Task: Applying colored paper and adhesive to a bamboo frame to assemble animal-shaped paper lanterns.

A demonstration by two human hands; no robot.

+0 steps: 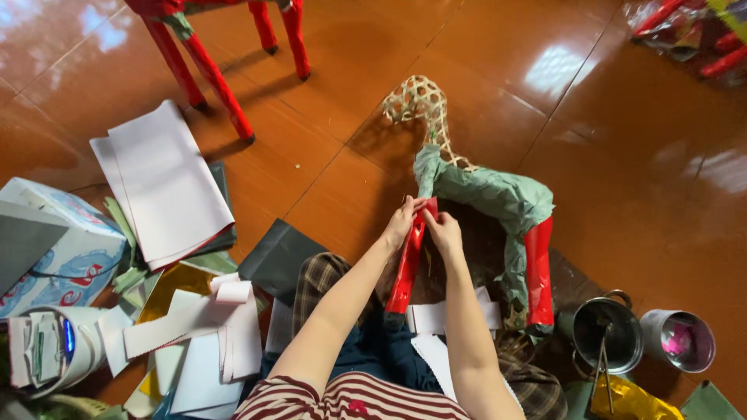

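glossy reddish-brown tiled floor point(638, 194) mirrors pale window light beyond the red-legged stool point(226, 54); near that stool, white paper sheets point(163, 187) lie spread on the floor.

A stack of white paper sheets point(167, 183) lies far left of the fingers; red frame legs point(210, 74) stand beyond it; a dark sheet point(278, 258) lies just left; a metal pot point(608, 333) and small pink-stained cup point(679, 340) sit lower right; white strips point(198, 315) lie lower left, near a patterned box point(66, 249).

Glossy red foil leg point(408, 264), woven bamboo frame point(426, 109)
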